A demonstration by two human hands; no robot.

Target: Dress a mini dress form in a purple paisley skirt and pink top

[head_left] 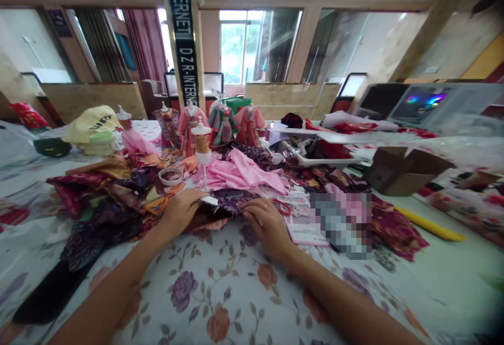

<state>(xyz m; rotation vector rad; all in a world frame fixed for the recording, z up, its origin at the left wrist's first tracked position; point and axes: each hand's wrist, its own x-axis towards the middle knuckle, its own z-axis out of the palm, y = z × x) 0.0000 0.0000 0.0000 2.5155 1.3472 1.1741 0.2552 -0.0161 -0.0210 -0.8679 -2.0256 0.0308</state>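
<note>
A piece of dark purple patterned cloth [230, 198] lies between my two hands, its near edge lifted and an orange-pink layer [214, 225] showing beneath. My left hand [181, 212] has its fingers closed on the cloth's left side. By those fingertips is a small flat white piece [210, 200]; whether the hand grips it I cannot tell. At the cloth's right edge, my right hand [270, 229] pinches with bent fingers. Just beyond stands a small white dress form [202, 148] with a gold-patterned band. Red-handled scissors [282, 207] lie near the right hand.
Several small dressed forms [191, 124] stand behind pink cloth [244, 171]. Patterned scraps [98, 192] pile up at left, with a roll of tape [170, 176]. At right are a cardboard box [405, 171], a yellow stick [431, 224] and a white tray [321, 161]. Floral tablecloth [236, 292] covers the front.
</note>
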